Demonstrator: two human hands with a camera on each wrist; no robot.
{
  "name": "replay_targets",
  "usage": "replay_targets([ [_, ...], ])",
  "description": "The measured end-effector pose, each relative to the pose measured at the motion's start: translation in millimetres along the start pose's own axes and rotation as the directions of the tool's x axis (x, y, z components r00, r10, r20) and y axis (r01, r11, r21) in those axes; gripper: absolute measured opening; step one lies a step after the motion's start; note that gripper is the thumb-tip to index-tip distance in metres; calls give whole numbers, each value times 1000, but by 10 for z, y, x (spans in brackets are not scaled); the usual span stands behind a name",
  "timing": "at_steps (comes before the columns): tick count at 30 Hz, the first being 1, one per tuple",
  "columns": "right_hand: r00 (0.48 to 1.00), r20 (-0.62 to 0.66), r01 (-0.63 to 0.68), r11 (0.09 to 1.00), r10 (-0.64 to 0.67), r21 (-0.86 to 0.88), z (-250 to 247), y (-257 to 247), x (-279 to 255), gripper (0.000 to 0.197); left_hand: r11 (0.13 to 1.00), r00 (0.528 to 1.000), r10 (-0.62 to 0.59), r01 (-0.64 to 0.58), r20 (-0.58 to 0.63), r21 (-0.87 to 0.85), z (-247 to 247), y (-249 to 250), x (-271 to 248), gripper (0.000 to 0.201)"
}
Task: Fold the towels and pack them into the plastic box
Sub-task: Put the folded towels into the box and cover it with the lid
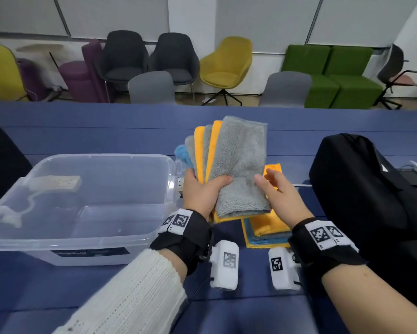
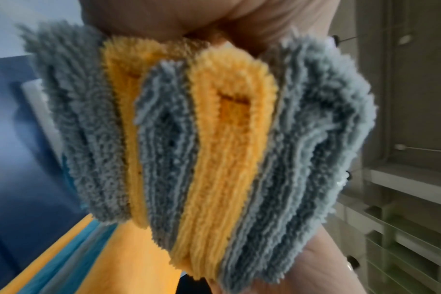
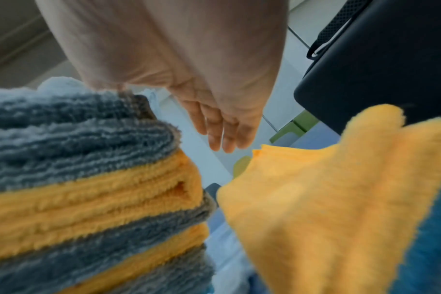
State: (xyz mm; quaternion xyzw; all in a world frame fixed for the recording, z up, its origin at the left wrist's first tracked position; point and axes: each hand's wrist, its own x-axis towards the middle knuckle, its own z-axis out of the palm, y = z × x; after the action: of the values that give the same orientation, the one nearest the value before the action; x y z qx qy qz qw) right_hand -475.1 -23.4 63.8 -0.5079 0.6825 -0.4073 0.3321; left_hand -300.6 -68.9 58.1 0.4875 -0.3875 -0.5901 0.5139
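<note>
Gripped in the left hand (image 1: 204,191) is a fanned bundle of folded towels (image 1: 236,165), grey, orange and blue, with the thumb curled over the top grey one and the fingers behind the bundle, which is lifted above the blue table (image 1: 106,131). Farthest left on that table stands the clear plastic box (image 1: 82,247), open at the top; through its walls a pale block with a cord is visible, though whether that lies inside or behind the box cannot be told. The held bundle is just right of the box's right wall. From the left wrist view the folded edges (image 2: 202,149) alternate grey and orange. Right of the bundle, the right hand (image 1: 278,196) is open with relaxed fingers (image 3: 219,135), holding nothing, close beside the top grey towel. Beneath both hands a flat stack of unfolded towels (image 1: 267,235) lies on the table, orange on top. Farther right sits a black bag (image 1: 362,184).
</note>
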Motion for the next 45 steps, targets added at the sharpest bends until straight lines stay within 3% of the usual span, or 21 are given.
replay_targets([
  [3, 993, 83, 50, 947, -80, 316, 5, -249, -47, 73, 995, 993, 99, -100, 58, 20, 4, 288, -134, 64],
  [5, 986, 131, 40, 905, -105, 423, 14, -403, -30, 87, 992, 986, 125, -128, 110, 21, -24, 448, -199, 62],
  [8, 973, 221, -58, 854, -68, 517, 61, -590, -11, 113, 993, 980, 112, -118, 164, 26, -119, 642, -267, 69],
  [14, 949, 301, -129, 748, -99, 652, 284, -790, -132, 117, 999, 971, 37, -34, 235, -16, -478, 770, -342, 66],
  [16, 917, 382, -202, 697, -111, 688, 370, -869, -202, 111, 999, 963, 14, -2, 270, -45, -612, 784, -367, 71],
  [21, 844, 512, -295, 654, -164, 696, 596, -1091, -332, 92, 997, 924, 11, 21, 382, -78, -995, 844, -331, 93],
  [26, 870, 455, -228, 665, -189, 712, 829, -1331, -408, 33, 992, 891, 118, -83, 438, -98, -1334, 988, -382, 102],
  [28, 876, 450, -214, 694, -175, 687, 929, -1386, -404, 39, 987, 887, 161, -139, 434, -83, -1454, 1060, -395, 105],
  [30, 873, 462, -196, 755, -157, 625, 1068, -1413, -365, 73, 982, 886, 187, -179, 424, -59, -1575, 1130, -387, 97],
  [32, 866, 475, -179, 787, -159, 591, 1212, -1469, -341, 90, 984, 916, 180, -172, 360, -55, -1721, 1192, -354, 95],
  [35, 828, 534, -218, 779, -172, 588, 1395, -1550, -309, 90, 985, 949, 171, -156, 263, -78, -1936, 1335, -343, 104],
  [39, 733, 661, -366, 726, -161, 583, 1610, -1731, -282, 89, 969, 932, 239, -245, 274, -11, -2255, 1431, -269, 94],
  [42, 725, 673, -415, 689, -145, 595, 1833, -1954, -243, 76, 971, 941, 224, -238, 255, 25, -2501, 1518, -162, 100],
  [45, 724, 687, -406, 772, -54, 488, 2147, -2091, -93, 59, 979, 968, 134, -162, 212, 121, -2809, 1573, 74, 110],
])
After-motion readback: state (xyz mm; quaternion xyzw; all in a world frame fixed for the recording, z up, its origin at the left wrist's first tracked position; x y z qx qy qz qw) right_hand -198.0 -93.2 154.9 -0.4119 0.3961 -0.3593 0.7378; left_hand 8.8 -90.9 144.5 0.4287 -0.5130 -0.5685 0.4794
